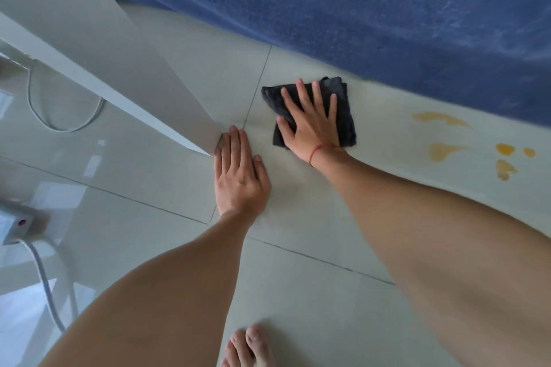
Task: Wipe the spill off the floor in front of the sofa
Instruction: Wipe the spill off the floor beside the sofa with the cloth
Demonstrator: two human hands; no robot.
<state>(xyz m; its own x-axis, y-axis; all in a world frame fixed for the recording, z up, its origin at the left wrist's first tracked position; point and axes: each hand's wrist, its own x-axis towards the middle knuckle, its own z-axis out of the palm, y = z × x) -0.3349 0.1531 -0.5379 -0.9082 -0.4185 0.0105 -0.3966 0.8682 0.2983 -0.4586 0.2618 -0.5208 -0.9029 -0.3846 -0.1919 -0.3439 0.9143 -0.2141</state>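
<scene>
A folded dark grey cloth [346, 104] lies flat on the pale floor tiles [313, 247] just in front of the blue sofa [357, 3]. My right hand [310, 122] presses down on the cloth with its fingers spread, a red string around the wrist. My left hand [238, 173] rests palm-down on the bare tile to the left of the cloth, holding nothing. The spill [441, 119] is several yellow-orange patches and smears on the floor to the right of the cloth, apart from it, along the sofa's edge.
A white furniture panel [128, 68] slants down to the floor beside my left fingertips. A white power strip [18, 223] and its cables [50, 286] lie on the floor at the left. My bare toes [250, 343] show at the bottom.
</scene>
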